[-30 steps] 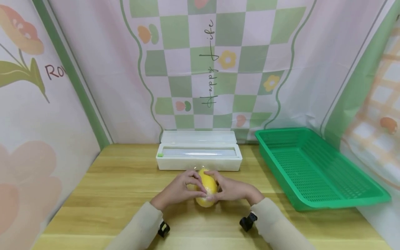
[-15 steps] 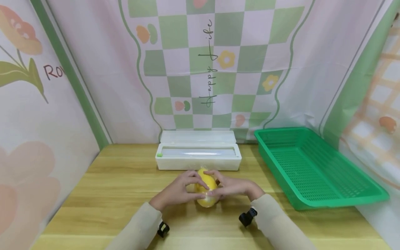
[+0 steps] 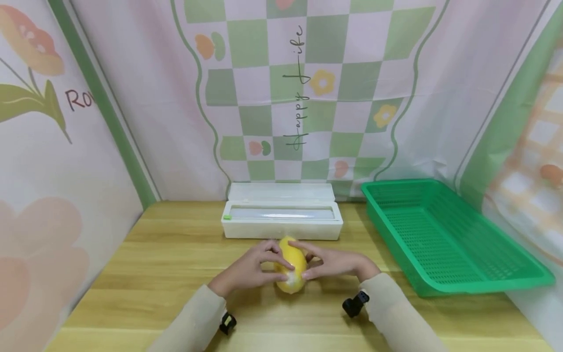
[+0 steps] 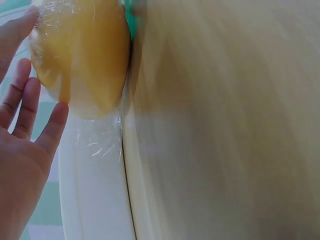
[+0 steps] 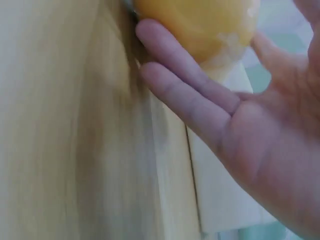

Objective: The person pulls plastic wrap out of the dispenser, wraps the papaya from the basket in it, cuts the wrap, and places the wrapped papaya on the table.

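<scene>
A yellow oval fruit [image 3: 295,260] covered in clear cling film stands on its long axis away from me, low over the wooden table, between both hands. My left hand [image 3: 250,266] holds its left side, thumb and index finger bent to the wrinkled film on the near end. From the other side my right hand [image 3: 336,264] grips it, index finger over the top and thumb near the whitish bunched film. Loose film [image 4: 97,137] trails from one end of the fruit in the left wrist view. Two lower right fingers [image 5: 175,90] extend beneath the fruit.
Just behind the fruit sits a white cling film dispenser [image 3: 281,230], lid raised, with a roll inside and a green slider at its left. A green perforated basket [image 3: 396,259] stands at the right. Patterned curtains enclose the wooden table [image 3: 176,254].
My right thumb has drawn back to the right from the film at the near end, after meeting the left fingers there. The fruit stays almost in place.
</scene>
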The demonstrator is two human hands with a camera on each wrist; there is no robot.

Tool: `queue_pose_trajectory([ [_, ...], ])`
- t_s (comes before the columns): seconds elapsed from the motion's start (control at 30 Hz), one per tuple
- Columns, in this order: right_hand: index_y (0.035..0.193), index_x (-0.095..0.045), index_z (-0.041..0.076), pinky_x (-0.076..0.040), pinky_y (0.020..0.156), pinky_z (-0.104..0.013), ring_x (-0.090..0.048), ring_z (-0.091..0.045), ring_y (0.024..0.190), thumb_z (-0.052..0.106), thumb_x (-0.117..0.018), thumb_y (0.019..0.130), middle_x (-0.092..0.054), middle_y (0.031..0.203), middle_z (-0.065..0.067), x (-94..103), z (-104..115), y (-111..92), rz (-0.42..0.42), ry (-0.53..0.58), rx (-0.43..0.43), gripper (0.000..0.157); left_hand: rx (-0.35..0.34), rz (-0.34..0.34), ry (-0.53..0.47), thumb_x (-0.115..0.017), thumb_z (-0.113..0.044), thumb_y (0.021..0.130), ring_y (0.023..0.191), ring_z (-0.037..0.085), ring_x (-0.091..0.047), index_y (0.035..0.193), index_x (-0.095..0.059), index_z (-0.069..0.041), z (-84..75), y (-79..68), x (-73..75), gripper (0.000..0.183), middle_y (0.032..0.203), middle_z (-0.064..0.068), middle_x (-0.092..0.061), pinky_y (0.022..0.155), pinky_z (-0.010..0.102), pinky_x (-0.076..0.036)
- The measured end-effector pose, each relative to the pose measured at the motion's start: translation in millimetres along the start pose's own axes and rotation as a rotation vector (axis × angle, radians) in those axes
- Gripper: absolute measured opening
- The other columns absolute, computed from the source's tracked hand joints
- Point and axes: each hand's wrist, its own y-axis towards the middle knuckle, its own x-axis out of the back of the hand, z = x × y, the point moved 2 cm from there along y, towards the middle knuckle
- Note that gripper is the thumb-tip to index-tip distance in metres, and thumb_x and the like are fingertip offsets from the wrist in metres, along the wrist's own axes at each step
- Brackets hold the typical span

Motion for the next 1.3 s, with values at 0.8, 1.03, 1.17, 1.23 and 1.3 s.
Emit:
queue_pose_trajectory([
  [0.8,0.153,-0.024,0.031,-0.05,0.09,-0.046,-0.057,-0.027,0.11,0.04,-0.075,0.089,-0.053,0.124,-0.016,-7.6,10,8,-0.081,-0.046,-0.024,0.083,0.055,0.051,0.04,-0.075,-0.035,0.091,0.099,0.011,-0.041,0.114,-0.077,-0.029,-4.7,2.3,-1.8,0.024,0.105,-0.011,-0.048,0.085,0.028,-0.04],
  [1.03,0.156,-0.021,0.032,-0.05,0.09,-0.046,-0.056,-0.026,0.112,0.046,-0.072,0.091,-0.043,0.143,-0.017,-10.6,10,7,-0.086,-0.071,0.009,0.084,0.056,0.04,0.034,-0.078,-0.033,0.089,0.1,0.011,-0.044,0.113,-0.075,-0.024,-6.9,5.1,-3.1,0.026,0.104,-0.01,-0.051,0.086,0.03,-0.043],
  [1.17,0.16,-0.016,0.023,-0.051,0.09,-0.04,-0.058,-0.022,0.109,0.046,-0.071,0.092,-0.04,0.147,-0.019,-16.2,15,7,-0.118,-0.097,0.036,0.09,0.131,0.044,-0.045,-0.081,-0.035,0.086,0.108,0.011,-0.05,0.117,-0.063,-0.021,-5.5,3.4,-0.2,0.039,0.112,-0.01,-0.056,0.097,0.035,-0.047],
  [1.23,0.16,-0.016,0.019,-0.052,0.09,-0.037,-0.059,-0.021,0.11,0.043,-0.07,0.094,-0.041,0.147,-0.019,-18.9,16,6,-0.126,-0.085,0.048,0.089,0.211,0.048,-0.139,-0.082,-0.036,0.085,0.111,0.012,-0.053,0.12,-0.057,-0.019,-2.8,0.8,2.3,0.045,0.115,-0.007,-0.056,0.098,0.036,-0.049],
  [1.3,0.159,-0.017,0.018,-0.053,0.089,-0.035,-0.059,-0.021,0.111,0.039,-0.071,0.094,-0.039,0.147,-0.019,-21.6,17,5,-0.13,-0.062,0.062,0.087,0.302,0.046,-0.205,-0.077,-0.038,0.089,0.111,0.014,-0.054,0.123,-0.056,-0.018,1.2,-2.5,4.5,0.045,0.119,-0.005,-0.057,0.097,0.035,-0.05],
])
